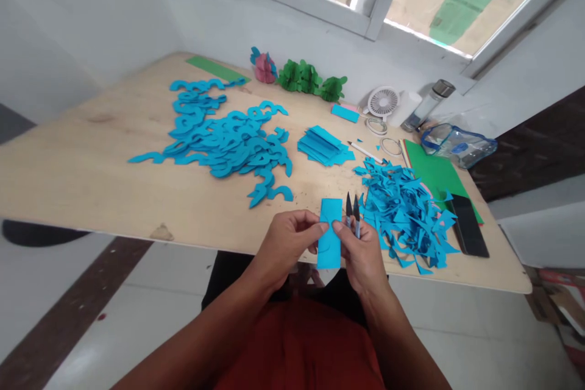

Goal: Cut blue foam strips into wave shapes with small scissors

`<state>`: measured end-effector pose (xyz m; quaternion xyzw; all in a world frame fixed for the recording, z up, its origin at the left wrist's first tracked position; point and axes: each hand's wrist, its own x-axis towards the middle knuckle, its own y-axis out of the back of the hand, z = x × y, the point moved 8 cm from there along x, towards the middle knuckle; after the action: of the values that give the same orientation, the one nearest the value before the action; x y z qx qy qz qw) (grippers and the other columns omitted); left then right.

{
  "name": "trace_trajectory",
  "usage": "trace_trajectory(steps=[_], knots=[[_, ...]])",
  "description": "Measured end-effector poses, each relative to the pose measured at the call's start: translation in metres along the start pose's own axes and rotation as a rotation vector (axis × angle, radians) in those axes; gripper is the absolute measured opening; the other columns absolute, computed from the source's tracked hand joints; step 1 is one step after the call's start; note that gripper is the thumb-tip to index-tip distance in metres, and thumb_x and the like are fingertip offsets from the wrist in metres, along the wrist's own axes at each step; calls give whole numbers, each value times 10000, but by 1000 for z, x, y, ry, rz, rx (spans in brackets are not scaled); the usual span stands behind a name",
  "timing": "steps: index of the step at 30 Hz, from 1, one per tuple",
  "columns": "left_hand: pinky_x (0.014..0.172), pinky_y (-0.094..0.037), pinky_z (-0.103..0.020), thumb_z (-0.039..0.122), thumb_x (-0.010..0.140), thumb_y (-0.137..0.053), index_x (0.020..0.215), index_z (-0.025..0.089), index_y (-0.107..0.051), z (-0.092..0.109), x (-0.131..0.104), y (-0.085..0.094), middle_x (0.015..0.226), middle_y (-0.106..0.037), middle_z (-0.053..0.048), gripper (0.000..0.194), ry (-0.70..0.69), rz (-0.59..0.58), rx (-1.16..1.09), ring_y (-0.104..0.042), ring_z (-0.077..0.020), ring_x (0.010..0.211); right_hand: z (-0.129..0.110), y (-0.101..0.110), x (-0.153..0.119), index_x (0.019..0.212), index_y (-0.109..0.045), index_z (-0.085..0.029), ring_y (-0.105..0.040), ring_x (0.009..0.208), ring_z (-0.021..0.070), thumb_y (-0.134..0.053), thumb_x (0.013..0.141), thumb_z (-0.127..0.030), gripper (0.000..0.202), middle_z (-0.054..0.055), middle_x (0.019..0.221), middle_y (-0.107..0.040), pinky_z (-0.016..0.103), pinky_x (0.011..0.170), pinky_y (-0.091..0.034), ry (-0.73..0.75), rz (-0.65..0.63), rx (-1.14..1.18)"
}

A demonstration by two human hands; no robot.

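Head view: both hands are held over the near edge of a wooden table point(91, 183), gripping one upright blue paper strip point(329, 247) between them. The left hand point(290, 241) pinches the strip's left side, thumb on the face of the paper and fingers closed behind it. The right hand point(363, 253) pinches the right side, thumb also on the face, and at the same time keeps a pair of scissors point(353, 213) tucked in its fingers, the dark blades pointing away from the body and spread a little apart. A thin curved line shows on the lower part of the strip. To the left on the table lies a large loose heap of wavy blue cutouts point(233, 140), with a flat green strip point(214, 67) behind it. A small stack of blue rectangles point(324, 145) sits beyond the hands, and a pile of blue scraps point(402, 207) spreads to their right, near a black phone point(468, 225) that lies partly on a green sheet point(439, 173). A white pencil point(365, 152) lies between the stack and the scraps. Along the wall stand green paper shapes point(306, 78), a pink paper shape point(265, 68), a small white fan point(382, 102) and a bottle point(427, 106), with a clear blue-trimmed pouch point(459, 145) nearby.
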<state>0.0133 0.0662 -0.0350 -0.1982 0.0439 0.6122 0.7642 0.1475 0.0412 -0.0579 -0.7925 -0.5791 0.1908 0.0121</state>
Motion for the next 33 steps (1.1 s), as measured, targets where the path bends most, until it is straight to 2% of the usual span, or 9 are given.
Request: trace_trajectory(steps=[4, 7, 13, 27, 33], knots=[[510, -404, -238, 301, 664, -682, 563, 169, -623, 0, 0, 2, 491, -564, 27, 176, 9, 17, 0, -499, -112, 489, 0, -1, 0, 620, -567, -179, -363, 447, 77, -835, 602, -383, 338, -63, 518, -467, 210, 427, -315, -10, 10, 6], [505, -402, -236, 296, 660, -681, 554, 170, -624, 1, 0, 2, 494, -565, 26, 175, -4, 19, -4, -498, -107, 482, -1, -2, -1, 622, -572, -180, -382, 453, 81, -839, 599, -384, 337, -57, 523, -487, 213, 439, -338, -10, 12, 13], [487, -415, -244, 294, 644, -683, 561, 172, -646, 2, 0, 3, 493, -579, 18, 153, -4, 35, -5, -503, -116, 474, 1, 2, 0, 622, -563, -185, -345, 453, 79, -841, 586, -405, 357, -66, 516, -441, 213, 427, -298, -11, 39, -31], [496, -423, -242, 284, 650, -678, 558, 173, -648, 1, 0, 2, 492, -584, 18, 147, -9, 24, 2, -513, -118, 481, 3, 2, -1, 626, -558, -187, -351, 466, 83, -848, 582, -392, 357, -70, 526, -432, 217, 435, -292, -23, 35, 2], [491, -418, -226, 260, 646, -674, 543, 173, -642, 1, 0, 2, 492, -582, 22, 138, -15, 28, 29, -511, -109, 480, 0, 4, 2, 621, -554, -183, -251, 427, 59, -841, 587, -377, 348, -92, 487, -366, 208, 392, -185, -12, 32, -14]])
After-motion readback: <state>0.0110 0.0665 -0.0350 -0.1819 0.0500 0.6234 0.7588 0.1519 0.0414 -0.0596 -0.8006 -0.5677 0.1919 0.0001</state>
